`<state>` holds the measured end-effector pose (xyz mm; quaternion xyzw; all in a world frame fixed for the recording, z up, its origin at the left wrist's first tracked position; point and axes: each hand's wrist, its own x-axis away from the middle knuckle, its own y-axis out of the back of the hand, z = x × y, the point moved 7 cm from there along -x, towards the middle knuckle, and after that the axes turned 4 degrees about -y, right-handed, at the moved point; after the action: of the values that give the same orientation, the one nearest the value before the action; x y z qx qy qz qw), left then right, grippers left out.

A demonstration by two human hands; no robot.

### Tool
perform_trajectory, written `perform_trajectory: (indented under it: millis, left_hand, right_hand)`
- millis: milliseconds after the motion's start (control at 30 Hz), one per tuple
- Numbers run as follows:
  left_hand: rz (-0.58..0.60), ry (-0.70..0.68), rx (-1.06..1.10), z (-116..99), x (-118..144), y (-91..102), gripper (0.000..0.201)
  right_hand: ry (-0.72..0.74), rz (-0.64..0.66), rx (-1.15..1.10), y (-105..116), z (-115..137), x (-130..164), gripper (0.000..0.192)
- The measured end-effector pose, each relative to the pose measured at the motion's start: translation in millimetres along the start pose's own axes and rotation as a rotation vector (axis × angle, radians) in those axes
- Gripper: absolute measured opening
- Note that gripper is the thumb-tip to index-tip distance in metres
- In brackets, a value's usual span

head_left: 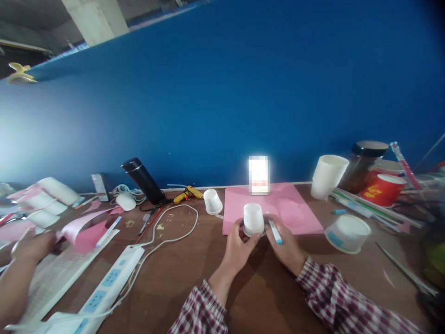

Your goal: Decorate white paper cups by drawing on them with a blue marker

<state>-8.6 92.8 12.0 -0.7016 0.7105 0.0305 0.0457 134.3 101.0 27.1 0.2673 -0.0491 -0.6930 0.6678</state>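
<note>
Left hand (239, 248) grips an upturned cup (253, 219) on pink paper (299, 208); right hand (287, 246), at 3 o'clock, pinches a marker (276, 232). Marking step; next needs a steady cup.

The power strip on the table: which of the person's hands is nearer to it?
Left. The left hand holds a small paper cup, right of the power strip; the right hand, holding a marker, lies farther right.

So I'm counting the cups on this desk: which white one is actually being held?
The small upside-down cup at the pink sheet's front edge, in the left hand. The other white cups stand free, none touched by a hand.
</note>
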Motion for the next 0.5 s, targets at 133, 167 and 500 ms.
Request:
perform_trajectory:
  millis: [133, 167, 500]
  left_hand:
    - [-0.007, -0.004, -0.021, -0.3, 0.1, 0.7, 0.055]
    - [-0.013, -0.006, -0.029, -0.2, 0.1, 1.4, 0.055]
    - [-0.018, -0.009, -0.057, 1.0, 0.6, 2.4, 0.057]
  right_hand:
    - [0.000, -0.006, -0.008, 0.9, 1.8, -0.3, 0.024]
    - [0.006, -0.011, -0.011, 1.1, 2.5, -0.3, 0.024]
    - [0.014, -0.009, -0.003, 1.4, 3.6, 0.4, 0.024]
